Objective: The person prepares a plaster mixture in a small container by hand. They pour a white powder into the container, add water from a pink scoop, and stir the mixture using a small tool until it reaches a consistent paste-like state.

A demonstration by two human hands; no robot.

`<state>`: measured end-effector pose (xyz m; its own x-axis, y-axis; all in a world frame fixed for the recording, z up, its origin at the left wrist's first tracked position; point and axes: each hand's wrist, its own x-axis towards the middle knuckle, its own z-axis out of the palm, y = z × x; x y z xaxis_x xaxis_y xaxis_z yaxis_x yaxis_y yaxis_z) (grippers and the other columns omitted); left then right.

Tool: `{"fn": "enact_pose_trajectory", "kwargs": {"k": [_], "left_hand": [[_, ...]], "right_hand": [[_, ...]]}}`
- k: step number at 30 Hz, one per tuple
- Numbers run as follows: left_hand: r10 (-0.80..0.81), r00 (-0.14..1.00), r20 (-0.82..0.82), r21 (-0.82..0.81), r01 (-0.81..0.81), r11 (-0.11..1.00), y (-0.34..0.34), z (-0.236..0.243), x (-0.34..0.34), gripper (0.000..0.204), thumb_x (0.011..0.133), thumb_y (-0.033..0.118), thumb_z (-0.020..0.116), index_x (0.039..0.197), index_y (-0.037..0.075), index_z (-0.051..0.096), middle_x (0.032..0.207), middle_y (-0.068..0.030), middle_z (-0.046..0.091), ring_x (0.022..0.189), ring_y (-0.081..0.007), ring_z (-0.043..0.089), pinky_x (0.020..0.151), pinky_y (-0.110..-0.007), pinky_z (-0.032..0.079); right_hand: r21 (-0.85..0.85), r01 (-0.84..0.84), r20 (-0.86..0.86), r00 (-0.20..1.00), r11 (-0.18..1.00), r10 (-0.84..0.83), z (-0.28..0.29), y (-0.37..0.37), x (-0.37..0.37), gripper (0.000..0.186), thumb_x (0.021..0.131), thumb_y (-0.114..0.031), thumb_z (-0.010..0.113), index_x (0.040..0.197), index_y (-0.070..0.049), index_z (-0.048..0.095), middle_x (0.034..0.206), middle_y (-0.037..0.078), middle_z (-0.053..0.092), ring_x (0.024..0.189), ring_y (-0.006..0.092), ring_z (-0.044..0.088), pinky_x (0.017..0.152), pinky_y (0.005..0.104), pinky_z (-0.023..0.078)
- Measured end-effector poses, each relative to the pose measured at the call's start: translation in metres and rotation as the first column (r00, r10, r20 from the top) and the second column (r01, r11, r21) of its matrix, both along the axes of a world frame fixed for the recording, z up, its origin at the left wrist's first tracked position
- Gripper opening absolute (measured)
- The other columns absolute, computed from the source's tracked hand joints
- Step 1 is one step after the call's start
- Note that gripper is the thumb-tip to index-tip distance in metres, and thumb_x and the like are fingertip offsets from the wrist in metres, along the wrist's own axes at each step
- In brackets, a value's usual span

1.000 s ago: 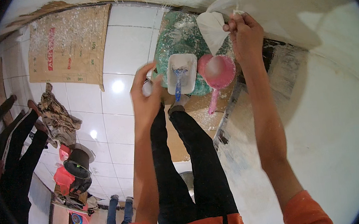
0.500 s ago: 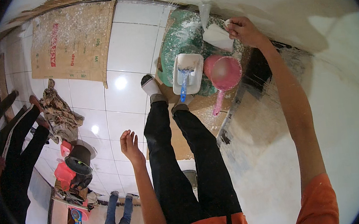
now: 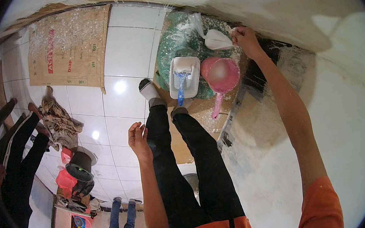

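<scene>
White bag (image 3: pixel 218 39) position, left to right: the left hand (image 3: pixel 140 143), half-curled with nothing visible in it, is well apart from the bag. The bag extends over the green sheet (image 3: pixel 176 44), immediately left of the right hand (image 3: pixel 245 40), whose fingertips pinch its end.
</scene>
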<state>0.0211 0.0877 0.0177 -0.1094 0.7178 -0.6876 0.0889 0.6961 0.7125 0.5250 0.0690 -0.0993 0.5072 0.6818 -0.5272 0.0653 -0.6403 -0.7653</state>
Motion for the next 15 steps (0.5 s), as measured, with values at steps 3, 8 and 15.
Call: {"fn": "enact_pose_trajectory", "kwargs": {"k": [3,8,15], "left_hand": [[0.011,1.0,-0.019,-0.019,-0.011,1.0,-0.003,0.0,0.001,0.022,0.098,0.014,0.053,0.118,0.004,0.054,0.119,-0.0096,0.055,0.113,-0.0223,0.055,0.099,-0.039,0.045],[0.056,0.998,-0.015,-0.008,-0.056,0.998,-0.003,0.0,0.004,0.016,0.099,0.011,0.051,0.113,0.007,0.058,0.113,-0.0058,0.06,0.103,-0.0165,0.058,0.094,-0.034,0.047],[0.024,0.999,-0.03,0.002,-0.024,1.0,-0.003,-0.001,-0.001,0.016,0.099,0.012,0.051,0.113,0.007,0.059,0.114,-0.0059,0.06,0.103,-0.0161,0.058,0.094,-0.034,0.047]], "right_hand": [[-0.047,-0.005,-0.103,0.995,0.999,0.0,0.038,0.002,-0.016,0.02,0.098,-0.012,0.052,0.085,0.002,0.06,0.067,0.0,0.052,0.062,0.0096,0.047,0.065,0.028,0.045],[-0.005,-0.206,-0.097,0.974,0.979,0.204,0.029,-0.005,-0.002,0.02,0.097,-0.012,0.052,0.085,0.002,0.06,0.069,0.0,0.053,0.065,0.0097,0.048,0.064,0.0273,0.043],[0.104,-0.086,0.116,0.991,0.991,0.074,-0.009,0.014,0.013,0.028,0.095,-0.024,0.051,0.091,-0.001,0.067,0.081,0.01,0.063,0.08,0.021,0.058,0.078,0.035,0.046]]}}
